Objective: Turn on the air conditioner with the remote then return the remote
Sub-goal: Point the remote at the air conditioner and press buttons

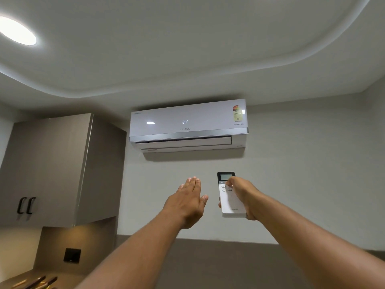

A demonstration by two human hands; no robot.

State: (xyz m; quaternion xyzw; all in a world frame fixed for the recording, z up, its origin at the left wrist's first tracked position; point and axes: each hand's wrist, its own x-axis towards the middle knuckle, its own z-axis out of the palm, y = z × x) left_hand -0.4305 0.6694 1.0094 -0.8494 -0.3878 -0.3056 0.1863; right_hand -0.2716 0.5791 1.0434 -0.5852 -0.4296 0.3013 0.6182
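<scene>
A white wall-mounted air conditioner (188, 126) hangs high on the wall ahead; its front panel shows a lit "24°" and its lower flap is slightly ajar. My right hand (243, 197) holds a white remote (230, 200) upright and pointed at the unit, thumb resting on the buttons just under its dark screen. My left hand (187, 202) is raised flat beside the remote, fingers together and stretched toward the wall, holding nothing.
A grey wall cabinet (54, 170) with two black handles hangs at the left. Below it sit a black wall socket (72, 255) and a wooden surface with some objects (35, 282). A round ceiling light (17, 31) glows at top left.
</scene>
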